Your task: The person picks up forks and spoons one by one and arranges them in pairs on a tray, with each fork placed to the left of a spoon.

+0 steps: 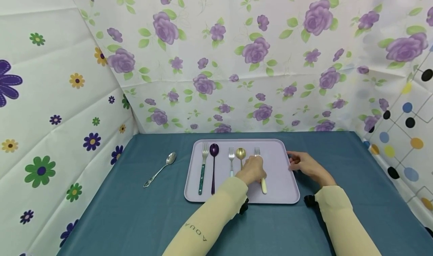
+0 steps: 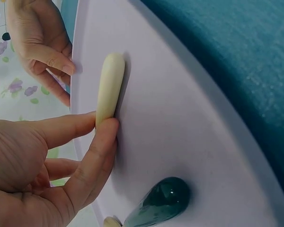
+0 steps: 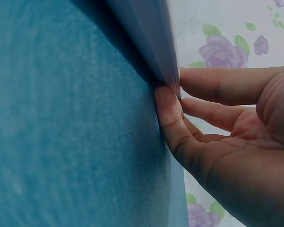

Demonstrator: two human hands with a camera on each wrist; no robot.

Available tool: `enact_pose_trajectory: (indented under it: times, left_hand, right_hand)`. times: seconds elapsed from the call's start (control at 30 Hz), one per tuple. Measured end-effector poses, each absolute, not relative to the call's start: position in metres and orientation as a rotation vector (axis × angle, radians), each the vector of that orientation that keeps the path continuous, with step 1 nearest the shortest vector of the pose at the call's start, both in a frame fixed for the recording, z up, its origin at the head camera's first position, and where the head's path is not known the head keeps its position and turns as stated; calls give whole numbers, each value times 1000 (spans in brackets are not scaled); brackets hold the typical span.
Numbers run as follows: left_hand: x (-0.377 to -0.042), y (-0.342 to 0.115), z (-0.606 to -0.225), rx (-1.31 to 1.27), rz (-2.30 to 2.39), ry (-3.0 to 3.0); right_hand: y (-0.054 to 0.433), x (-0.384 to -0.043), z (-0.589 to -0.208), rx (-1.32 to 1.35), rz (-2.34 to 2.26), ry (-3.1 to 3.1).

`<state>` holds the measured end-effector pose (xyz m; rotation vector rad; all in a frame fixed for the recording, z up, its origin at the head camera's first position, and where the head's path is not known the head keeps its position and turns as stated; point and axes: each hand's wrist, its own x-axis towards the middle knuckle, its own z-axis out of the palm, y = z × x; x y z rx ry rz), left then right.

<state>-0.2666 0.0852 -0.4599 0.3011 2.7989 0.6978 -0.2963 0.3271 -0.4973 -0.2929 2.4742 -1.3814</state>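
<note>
My left hand (image 1: 253, 169) pinches the cream handle of a fork (image 2: 112, 85) between thumb and fingers. The fork lies at the right part of a lilac tray (image 1: 280, 173). Just left of that hand are a gold spoon (image 1: 241, 152), its handle mostly hidden, and a small fork (image 1: 231, 158) with a pale handle. A green-handled fork (image 1: 202, 177) and a dark purple spoon (image 1: 214, 165) lie side by side on the tray's left part. My right hand (image 1: 309, 167) grips the tray's right rim, thumb and fingertips at its edge in the right wrist view.
On the blue tablecloth (image 1: 111, 218) left of the tray lies a silver spoon (image 1: 164, 168) with an ornate handle. Behind the table hangs a flowered cloth (image 1: 216, 60). More patterned cloths line the left and right sides.
</note>
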Motion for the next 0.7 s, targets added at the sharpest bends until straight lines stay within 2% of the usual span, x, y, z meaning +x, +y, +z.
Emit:
enact_pose_trajectory:
  times: [0.4,0.7]
  left_hand:
    - [-265,82,-456,333,708,2812]
    - [-264,75,-440,434,643,2869]
  right_hand:
    - [328,-298,-498,-302,-1378,2477]
    - [329,-298,-501,-289,-1374,2481]
